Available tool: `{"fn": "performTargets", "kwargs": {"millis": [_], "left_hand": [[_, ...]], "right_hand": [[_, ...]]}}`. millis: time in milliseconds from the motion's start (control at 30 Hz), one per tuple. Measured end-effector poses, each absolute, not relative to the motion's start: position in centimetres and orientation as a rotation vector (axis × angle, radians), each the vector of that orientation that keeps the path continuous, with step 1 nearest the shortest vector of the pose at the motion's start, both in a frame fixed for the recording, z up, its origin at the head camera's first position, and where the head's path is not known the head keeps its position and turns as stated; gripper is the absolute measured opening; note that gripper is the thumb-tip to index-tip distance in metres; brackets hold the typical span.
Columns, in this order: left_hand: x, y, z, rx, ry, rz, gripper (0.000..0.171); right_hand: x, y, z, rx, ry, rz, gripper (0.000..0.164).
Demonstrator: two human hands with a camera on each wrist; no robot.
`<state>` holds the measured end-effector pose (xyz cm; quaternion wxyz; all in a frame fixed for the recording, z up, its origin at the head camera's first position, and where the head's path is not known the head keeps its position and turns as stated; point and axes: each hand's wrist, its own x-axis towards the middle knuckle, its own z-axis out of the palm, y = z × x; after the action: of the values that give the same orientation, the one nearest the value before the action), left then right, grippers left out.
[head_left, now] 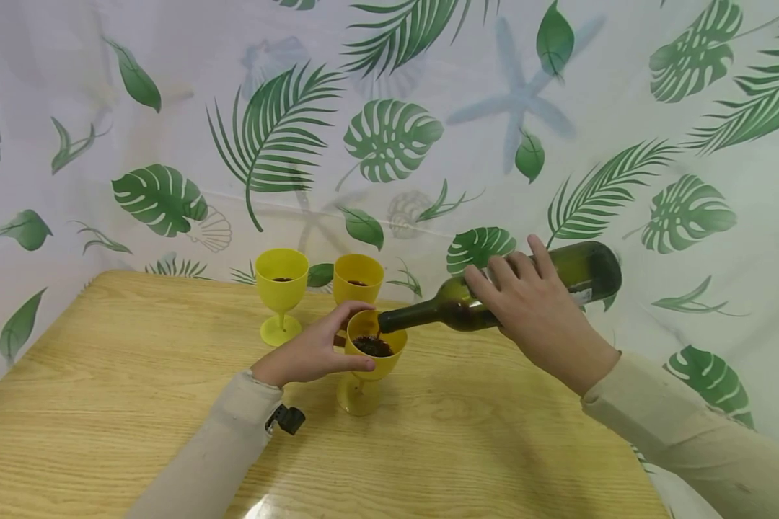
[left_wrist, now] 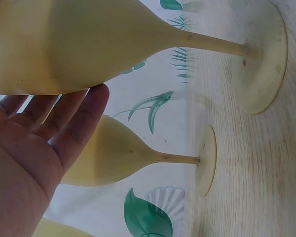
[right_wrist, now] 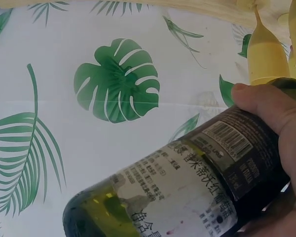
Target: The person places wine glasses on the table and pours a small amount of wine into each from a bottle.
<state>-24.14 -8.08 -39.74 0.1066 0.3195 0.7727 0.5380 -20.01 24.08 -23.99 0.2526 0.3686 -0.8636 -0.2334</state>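
Observation:
In the head view, my left hand [head_left: 314,352] grips the bowl of a yellow goblet [head_left: 379,365] from its left side, thumb in front and fingers behind. The goblet stands upright, with dark liquid [head_left: 371,347] inside. My right hand [head_left: 537,310] holds a green glass wine bottle [head_left: 457,306] tilted, its neck down over the goblet's rim. A thin dark stream runs from the mouth into the bowl. The left wrist view shows the goblet's stem and foot [left_wrist: 261,59] on the table. A printed label [right_wrist: 172,185] covers the bottle's side in the right wrist view.
Behind the gripped goblet stand two more yellow goblets, one at the left [head_left: 282,285] and one [head_left: 358,277] nearer; both contain dark liquid. The wooden table [head_left: 136,382] meets a leaf-patterned curtain [head_left: 169,137] at its back edge.

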Motion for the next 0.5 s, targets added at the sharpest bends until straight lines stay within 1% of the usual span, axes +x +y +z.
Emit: {"fn": "performTargets", "kwargs": {"millis": [67, 200, 500], "left_hand": [[-24.19, -8.13, -39.72, 0.940, 2.273, 1.584, 0.085], [-24.30, -8.21, -39.71, 0.943, 2.271, 1.584, 0.087], [-24.46, -8.19, -39.81, 0.940, 2.260, 1.601, 0.085]], "right_hand": [[-20.08, 23.98, -23.98, 1.004, -2.338, -0.621, 0.071], [-20.13, 23.78, -23.98, 0.995, -2.338, -0.607, 0.074], [-20.22, 23.53, -24.20, 1.018, -2.309, -0.580, 0.070]]}}
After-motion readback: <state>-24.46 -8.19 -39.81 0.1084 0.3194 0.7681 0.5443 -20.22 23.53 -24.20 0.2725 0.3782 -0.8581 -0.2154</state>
